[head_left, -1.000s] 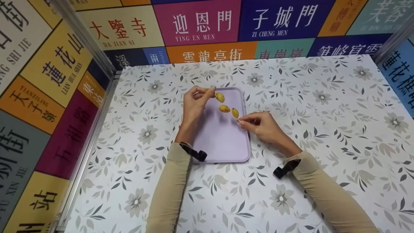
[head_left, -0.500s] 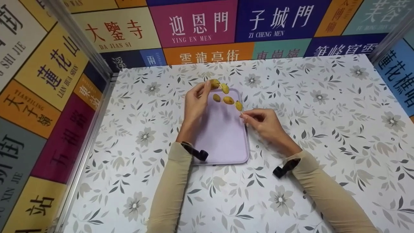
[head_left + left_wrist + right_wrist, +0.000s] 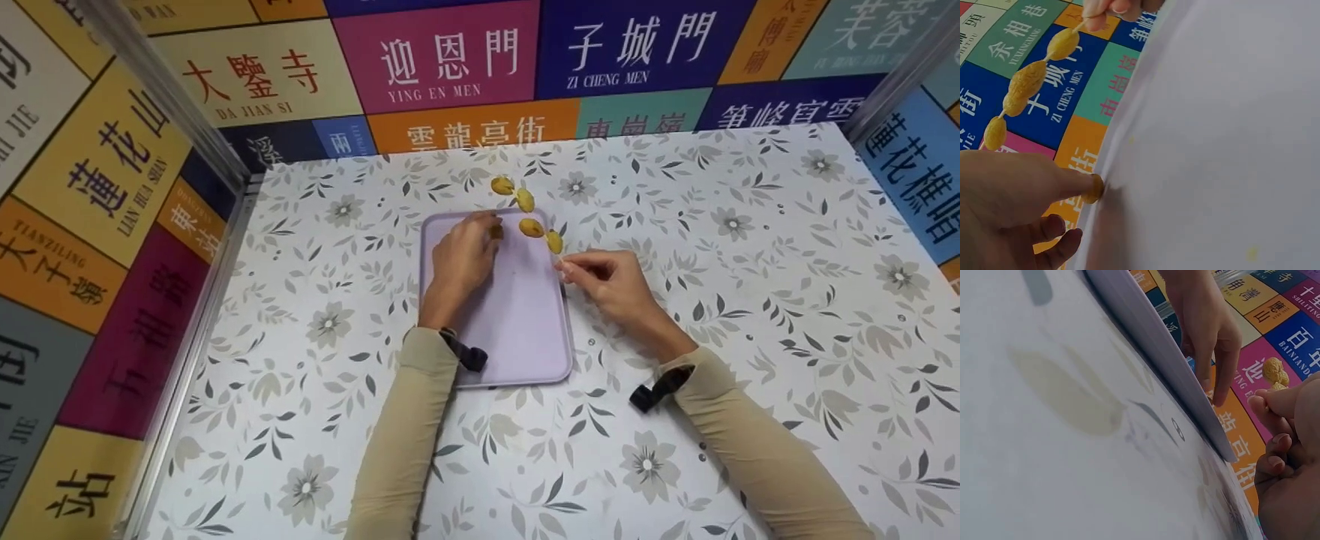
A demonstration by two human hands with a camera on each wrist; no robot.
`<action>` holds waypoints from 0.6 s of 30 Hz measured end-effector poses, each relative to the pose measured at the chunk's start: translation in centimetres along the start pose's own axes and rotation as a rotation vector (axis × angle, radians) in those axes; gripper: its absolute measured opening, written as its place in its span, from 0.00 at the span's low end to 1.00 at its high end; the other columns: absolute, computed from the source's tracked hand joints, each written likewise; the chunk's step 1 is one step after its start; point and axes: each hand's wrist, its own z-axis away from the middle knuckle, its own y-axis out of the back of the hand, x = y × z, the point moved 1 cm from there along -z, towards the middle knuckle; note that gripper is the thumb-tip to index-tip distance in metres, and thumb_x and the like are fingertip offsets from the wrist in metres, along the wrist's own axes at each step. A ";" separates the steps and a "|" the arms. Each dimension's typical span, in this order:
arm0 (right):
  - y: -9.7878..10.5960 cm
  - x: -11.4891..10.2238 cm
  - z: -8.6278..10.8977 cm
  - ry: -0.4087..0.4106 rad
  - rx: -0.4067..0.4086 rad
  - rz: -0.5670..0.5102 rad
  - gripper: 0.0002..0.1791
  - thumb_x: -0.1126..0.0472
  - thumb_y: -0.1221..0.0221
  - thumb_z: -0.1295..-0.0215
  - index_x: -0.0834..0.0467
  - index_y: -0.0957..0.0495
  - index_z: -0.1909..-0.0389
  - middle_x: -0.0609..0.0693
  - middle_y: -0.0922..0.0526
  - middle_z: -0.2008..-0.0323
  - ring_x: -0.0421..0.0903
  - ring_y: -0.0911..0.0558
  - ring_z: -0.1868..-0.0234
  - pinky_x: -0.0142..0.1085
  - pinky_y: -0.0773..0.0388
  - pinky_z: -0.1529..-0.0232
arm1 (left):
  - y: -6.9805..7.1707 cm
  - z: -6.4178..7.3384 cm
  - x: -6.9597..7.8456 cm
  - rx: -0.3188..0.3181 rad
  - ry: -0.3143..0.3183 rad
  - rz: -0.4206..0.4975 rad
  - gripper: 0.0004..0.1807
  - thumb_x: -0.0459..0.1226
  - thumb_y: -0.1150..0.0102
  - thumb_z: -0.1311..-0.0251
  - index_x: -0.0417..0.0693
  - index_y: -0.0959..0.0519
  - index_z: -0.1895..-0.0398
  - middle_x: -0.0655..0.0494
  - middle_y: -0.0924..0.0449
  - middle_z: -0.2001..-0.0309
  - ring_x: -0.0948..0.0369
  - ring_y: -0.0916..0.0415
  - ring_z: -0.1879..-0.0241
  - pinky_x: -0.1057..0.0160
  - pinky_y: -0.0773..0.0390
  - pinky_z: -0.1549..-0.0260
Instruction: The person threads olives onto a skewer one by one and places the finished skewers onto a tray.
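Right hand [image 3: 607, 281]: grip closed in a pinch on the lower end of a thin wooden skewer threaded with four yellow-brown pieces [image 3: 529, 215], held slanting above the far edge of the flat lilac rectangular plastic tray [image 3: 525, 330] on the floral-patterned worktop [image 3: 750, 300]. Left hand [image 3: 461, 255]: index finger extended, its tip pressing a loose yellow-brown piece [image 3: 1094, 188] onto the tray. Half a second earlier the left hand was raised beside the skewer's upper end; it now lies lower, on the tray.
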 end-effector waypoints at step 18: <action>0.3 0.2 0.4 -0.064 0.006 -0.027 0.14 0.54 0.29 0.27 0.57 0.09 0.48 0.66 0.09 0.54 0.51 0.15 0.63 0.29 0.19 0.67 | -0.1 -0.5 -1.3 0.062 -0.009 0.275 0.13 0.43 0.31 0.25 0.56 0.12 0.41 0.61 0.09 0.45 0.60 0.16 0.41 0.56 0.21 0.39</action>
